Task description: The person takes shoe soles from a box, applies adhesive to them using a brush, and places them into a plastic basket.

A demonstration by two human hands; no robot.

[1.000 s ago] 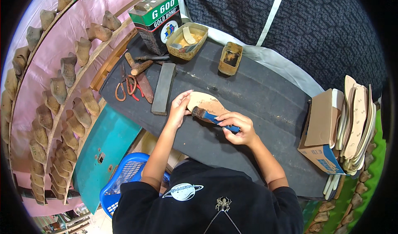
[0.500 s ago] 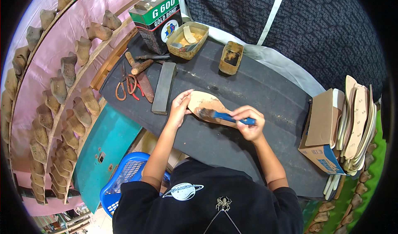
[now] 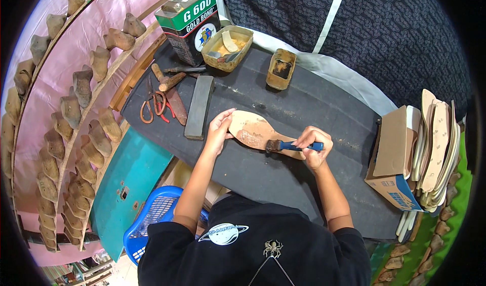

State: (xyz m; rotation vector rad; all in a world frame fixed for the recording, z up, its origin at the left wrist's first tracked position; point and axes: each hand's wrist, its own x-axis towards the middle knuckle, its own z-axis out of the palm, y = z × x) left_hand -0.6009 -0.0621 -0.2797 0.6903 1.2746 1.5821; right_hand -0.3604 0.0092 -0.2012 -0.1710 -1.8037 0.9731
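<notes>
A tan shoe insole (image 3: 258, 125) lies tilted above the dark tabletop, its wide end pinched between the thumb and fingers of my left hand (image 3: 219, 128). My right hand (image 3: 314, 145) is closed round the blue handle of a brush (image 3: 288, 145). The dark bristles touch the insole near its narrower middle. A wet, shiny patch shows on the wide part, left of the bristles. Part of the narrow end is hidden behind my right hand.
A grey sharpening block (image 3: 199, 107), scissors (image 3: 148, 103) and a hammer (image 3: 168, 78) lie to the left. Behind them stand a metal can (image 3: 188, 30), a tub of yellowish paste (image 3: 228, 65) and a small crusted container (image 3: 281, 69). On the right, a cardboard box (image 3: 392, 144) adjoins stacked insoles (image 3: 433, 149).
My right hand has drawn the brush to the right, from the insole's wide part to its middle. A shiny patch now shows where the bristles were. My left hand keeps its grip.
</notes>
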